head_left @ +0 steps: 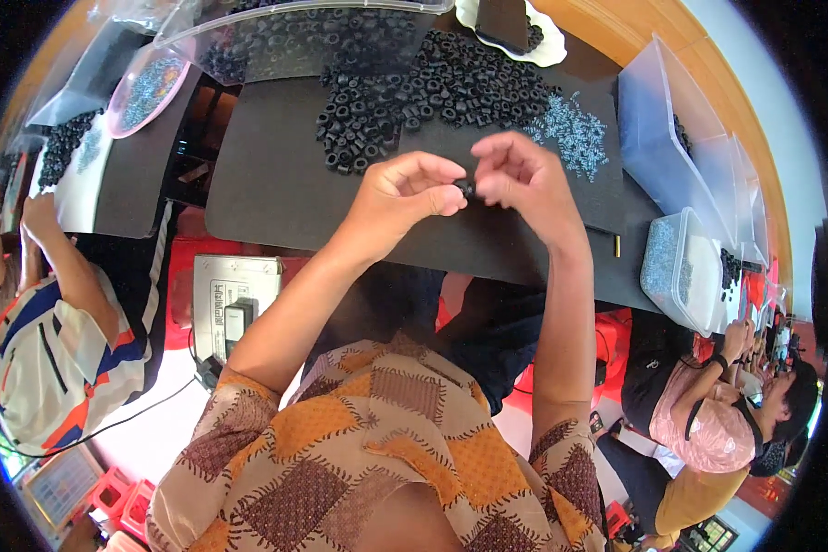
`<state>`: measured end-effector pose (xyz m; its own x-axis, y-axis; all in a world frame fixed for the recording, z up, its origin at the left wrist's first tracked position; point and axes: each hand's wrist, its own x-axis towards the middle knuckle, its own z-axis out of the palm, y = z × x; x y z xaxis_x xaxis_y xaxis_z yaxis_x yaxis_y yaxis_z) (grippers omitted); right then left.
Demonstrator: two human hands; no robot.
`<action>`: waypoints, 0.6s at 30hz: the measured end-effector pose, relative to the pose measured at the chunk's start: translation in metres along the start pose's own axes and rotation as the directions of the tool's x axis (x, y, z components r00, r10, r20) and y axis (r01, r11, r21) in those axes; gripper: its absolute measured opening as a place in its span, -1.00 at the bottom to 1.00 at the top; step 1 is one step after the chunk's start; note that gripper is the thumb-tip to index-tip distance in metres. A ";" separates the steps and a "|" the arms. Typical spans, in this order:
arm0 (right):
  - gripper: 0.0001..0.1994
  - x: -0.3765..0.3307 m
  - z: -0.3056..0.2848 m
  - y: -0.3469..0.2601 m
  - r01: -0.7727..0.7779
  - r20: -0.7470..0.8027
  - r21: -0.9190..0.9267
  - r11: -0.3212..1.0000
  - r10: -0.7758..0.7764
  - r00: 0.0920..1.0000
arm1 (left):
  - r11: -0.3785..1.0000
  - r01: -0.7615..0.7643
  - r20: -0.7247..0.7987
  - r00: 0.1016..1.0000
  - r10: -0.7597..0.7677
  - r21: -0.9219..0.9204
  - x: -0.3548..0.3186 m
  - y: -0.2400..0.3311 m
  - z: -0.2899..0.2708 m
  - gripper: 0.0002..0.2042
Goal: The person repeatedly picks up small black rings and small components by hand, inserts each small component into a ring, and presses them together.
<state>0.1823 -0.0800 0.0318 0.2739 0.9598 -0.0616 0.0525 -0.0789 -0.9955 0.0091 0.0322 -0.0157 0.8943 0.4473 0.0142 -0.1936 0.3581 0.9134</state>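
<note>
A black mat (276, 175) covers the table (607, 28) under the hands, with other people seated at the person's left and right. The left hand (405, 189) and right hand (524, 179) meet above the mat, fingertips of both pinched on one small black ring (465, 189) held between them. Just beyond the hands lies a heap of black rings (423, 92), beyond the right hand a scatter of small silver screws (575, 129), and further right a clear plastic tub (685, 267) holding more screws.
</note>
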 end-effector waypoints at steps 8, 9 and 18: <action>-0.87 0.078 0.009 0.015 0.194 -0.191 -0.817 0.543 -0.573 0.797 | 0.958 -0.009 -0.072 0.997 -0.012 -0.286 -0.001 0.002 -0.003 -0.74; -0.88 0.083 0.014 0.015 0.130 -0.186 -0.861 0.492 -0.543 0.819 | 0.956 -0.015 -0.075 0.997 -0.007 -0.293 -0.001 0.001 -0.004 -0.73; -0.91 0.076 0.004 0.006 0.098 -0.356 -0.478 0.873 -0.295 0.887 | 0.952 -0.026 -0.075 0.997 0.004 -0.305 -0.001 0.003 -0.005 -0.76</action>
<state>0.1998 -0.0068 0.0204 0.5693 0.7784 0.2645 0.5321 -0.1036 -0.8403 0.0058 0.0370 -0.0148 0.8609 0.5085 -0.0129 -0.3309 0.5790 0.7452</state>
